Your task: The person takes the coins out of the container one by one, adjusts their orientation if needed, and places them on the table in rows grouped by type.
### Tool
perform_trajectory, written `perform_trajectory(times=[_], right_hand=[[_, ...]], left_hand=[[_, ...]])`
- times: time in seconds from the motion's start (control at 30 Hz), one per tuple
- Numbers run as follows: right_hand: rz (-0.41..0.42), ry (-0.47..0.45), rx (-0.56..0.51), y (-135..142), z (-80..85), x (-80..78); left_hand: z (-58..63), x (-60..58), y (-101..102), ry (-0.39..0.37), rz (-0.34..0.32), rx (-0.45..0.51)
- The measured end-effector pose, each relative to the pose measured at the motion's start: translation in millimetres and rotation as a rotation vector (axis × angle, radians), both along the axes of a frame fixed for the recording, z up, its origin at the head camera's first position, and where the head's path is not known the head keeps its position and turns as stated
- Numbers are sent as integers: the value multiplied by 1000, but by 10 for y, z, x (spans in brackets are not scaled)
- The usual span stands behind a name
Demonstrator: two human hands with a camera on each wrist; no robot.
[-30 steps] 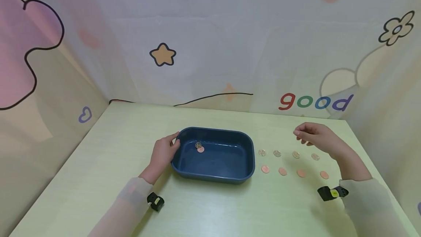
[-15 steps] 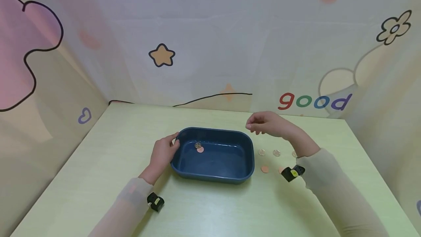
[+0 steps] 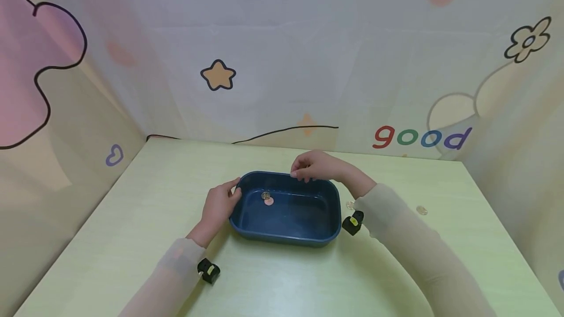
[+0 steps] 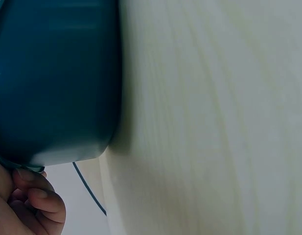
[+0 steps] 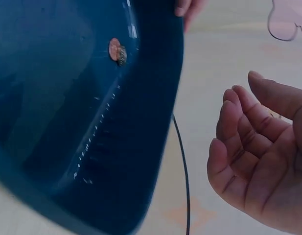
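Note:
My left hand (image 3: 219, 208) holds the left end of a dark blue rectangular tray (image 3: 286, 239), thumb over the rim and fingers outside. In the left wrist view, curled fingers of this hand (image 4: 35, 200) touch the tray's edge. Inside the tray, a gold-coloured coin (image 3: 265, 195) overlaps a copper-coloured coin (image 3: 269, 201) near the left end. Over the tray's far rim hovers my right hand (image 3: 318, 166). The right wrist view shows its fingers loosely bent, thumb apart from them, and no object between. A gold-coloured coin (image 3: 350, 205) lies just right of the tray, partly hidden by the right wrist.
Another gold-coloured coin (image 3: 422, 210) lies farther right on the pale wooden table (image 3: 145, 229). My right forearm covers the other coins seen there earlier. A printed cloth backdrop (image 3: 273, 97) closes off the back and both sides.
My right hand has moved left, from above the coin rows to the tray's far rim, and its forearm now hides most of those coins. My left hand, the tray and its coins stay put.

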State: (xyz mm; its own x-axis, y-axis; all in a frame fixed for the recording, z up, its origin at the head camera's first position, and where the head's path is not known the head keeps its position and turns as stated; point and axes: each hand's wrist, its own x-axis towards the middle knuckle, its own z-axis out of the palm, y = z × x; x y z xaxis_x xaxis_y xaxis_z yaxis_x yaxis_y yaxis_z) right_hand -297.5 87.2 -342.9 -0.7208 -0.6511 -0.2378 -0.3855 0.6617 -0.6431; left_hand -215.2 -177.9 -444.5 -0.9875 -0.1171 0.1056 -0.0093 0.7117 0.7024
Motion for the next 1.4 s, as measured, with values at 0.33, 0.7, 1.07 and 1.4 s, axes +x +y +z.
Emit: perform_trajectory(times=[0.33, 0.7, 1.07, 1.4], right_hand=[[89, 8, 147, -364, -223, -72], [105, -16, 241, -668, -478, -92], [90, -64, 273, -811, -724, -73], [113, -6, 244, -816, -814, -93]], left_hand=[[7, 16, 0, 4, -1, -12], [19, 7, -7, -12, -3, 1], [10, 8, 6, -7, 1, -5], [18, 2, 3, -19, 4, -5]])
